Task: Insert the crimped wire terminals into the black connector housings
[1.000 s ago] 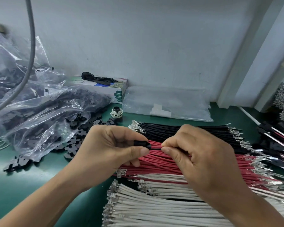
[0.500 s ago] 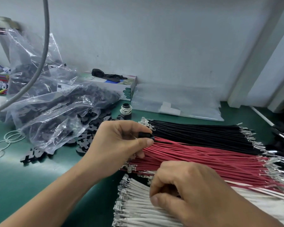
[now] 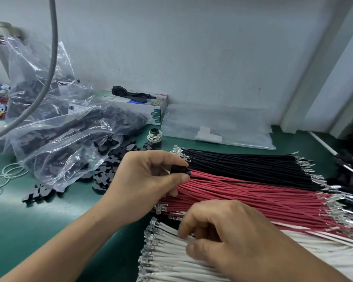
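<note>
Left hand (image 3: 149,180) raised above the table (image 3: 49,220), forearm entering from lower left, back of the hand toward the camera; its grip is clamped on a black connector housing (image 3: 179,169), pinched between thumb below and forefinger above, the remaining fingers curled beneath. The housing is a small, matte, blocky plastic piece, held over the left end of the wire bundles; its long axis runs left to right, its right end facing along the red wires, from which a single black wire appears to trail rightward. Right hand (image 3: 232,235) lowered onto the white wires (image 3: 171,259), knuckles up, fingers curled; thumb and forefinger are drawn together at the wire ends, but whether this grip encloses a wire cannot be told. Three bundles lie side by side on the green table, all running left to right with a slight downward slope to the right: black wires (image 3: 243,165) farthest, red wires (image 3: 243,196) in the middle, white nearest; each wire is thin, round, smooth-sheathed, and tipped with a bright metal crimped terminal at both ends. Loose black housings (image 3: 110,167), cross-shaped, spill from a crinkled clear plastic bag (image 3: 55,139) at left; a flat clear bag (image 3: 218,129) and a cardboard box (image 3: 145,104) lie against the wall.
</note>
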`<state>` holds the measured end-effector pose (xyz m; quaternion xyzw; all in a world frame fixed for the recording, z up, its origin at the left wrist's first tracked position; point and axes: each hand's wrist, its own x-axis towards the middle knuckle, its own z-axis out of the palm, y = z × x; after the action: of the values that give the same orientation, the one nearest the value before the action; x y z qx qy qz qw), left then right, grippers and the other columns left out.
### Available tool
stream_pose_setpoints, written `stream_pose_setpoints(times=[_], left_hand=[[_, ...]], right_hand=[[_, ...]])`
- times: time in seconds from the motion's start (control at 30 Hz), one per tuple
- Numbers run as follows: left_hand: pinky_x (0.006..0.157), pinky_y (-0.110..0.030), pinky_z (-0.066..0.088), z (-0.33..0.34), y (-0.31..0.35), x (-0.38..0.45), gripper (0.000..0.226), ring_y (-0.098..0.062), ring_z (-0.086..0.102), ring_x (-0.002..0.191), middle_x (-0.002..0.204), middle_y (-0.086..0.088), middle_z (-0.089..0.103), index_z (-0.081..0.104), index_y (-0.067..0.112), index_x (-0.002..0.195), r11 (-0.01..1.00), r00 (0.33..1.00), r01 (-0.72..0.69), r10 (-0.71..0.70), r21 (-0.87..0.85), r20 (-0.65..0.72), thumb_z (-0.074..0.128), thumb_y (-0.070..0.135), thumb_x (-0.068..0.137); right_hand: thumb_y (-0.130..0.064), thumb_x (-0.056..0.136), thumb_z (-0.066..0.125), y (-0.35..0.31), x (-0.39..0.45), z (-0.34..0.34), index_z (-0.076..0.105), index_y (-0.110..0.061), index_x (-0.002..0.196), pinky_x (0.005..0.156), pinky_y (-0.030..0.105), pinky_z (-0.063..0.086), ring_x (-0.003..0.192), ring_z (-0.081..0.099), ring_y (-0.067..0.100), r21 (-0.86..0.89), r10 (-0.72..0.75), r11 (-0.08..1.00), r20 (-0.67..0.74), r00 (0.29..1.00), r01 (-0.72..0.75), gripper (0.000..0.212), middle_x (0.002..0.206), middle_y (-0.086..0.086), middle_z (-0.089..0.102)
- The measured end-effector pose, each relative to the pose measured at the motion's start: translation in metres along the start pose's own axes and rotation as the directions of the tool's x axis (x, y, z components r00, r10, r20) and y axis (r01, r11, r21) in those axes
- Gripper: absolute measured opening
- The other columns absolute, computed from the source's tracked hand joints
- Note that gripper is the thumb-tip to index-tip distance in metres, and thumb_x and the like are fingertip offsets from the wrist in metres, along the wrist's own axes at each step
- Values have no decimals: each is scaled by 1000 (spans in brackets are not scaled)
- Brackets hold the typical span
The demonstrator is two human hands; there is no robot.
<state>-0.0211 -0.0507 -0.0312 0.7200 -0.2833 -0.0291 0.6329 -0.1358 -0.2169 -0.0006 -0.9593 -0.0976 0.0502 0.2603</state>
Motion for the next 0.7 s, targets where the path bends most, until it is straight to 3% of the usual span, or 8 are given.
stream_pose_setpoints(times=[0.13,0.27,0.4,0.53,0.7], left_hand=[[57,-33,58,-1,1,1,26,-19,73,59,69,-9,75,81,30,95,999,1000,22,-22,-32,5,86,26,70],[62,-25,60,-4,4,4,29,-19,72,64,76,-12,77,83,21,94,983,996,85,-78,-161,48,85,18,66],[61,-24,59,-6,9,3,33,-22,73,64,74,-15,77,82,15,95,970,992,120,-108,-213,68,87,19,62],[61,-24,59,-6,10,3,32,-22,73,64,74,-18,76,83,15,93,963,990,138,-126,-233,66,87,18,61],[61,-23,58,-6,11,3,33,-23,73,64,75,-20,76,83,14,93,956,988,151,-138,-253,68,88,17,61]], right_hand=[[-41,86,67,4,-3,-5,61,-51,95,76,19,44,90,58,-8,42,-17,999,-101,995,22,15,101,-34,60],[-36,90,63,13,-5,-18,63,-38,94,62,21,43,75,58,6,159,23,986,-376,926,40,5,89,-18,62],[-40,90,56,16,-3,-13,59,-36,81,64,29,47,83,59,7,-25,-25,1000,-578,816,13,11,90,-16,59],[-41,88,58,19,-2,-8,59,-36,80,60,35,50,78,58,8,-111,-55,994,-655,753,-24,10,85,-16,57],[-38,92,56,24,0,-9,61,-36,83,56,28,46,75,56,9,-164,-114,987,-651,750,8,10,85,-16,55]])
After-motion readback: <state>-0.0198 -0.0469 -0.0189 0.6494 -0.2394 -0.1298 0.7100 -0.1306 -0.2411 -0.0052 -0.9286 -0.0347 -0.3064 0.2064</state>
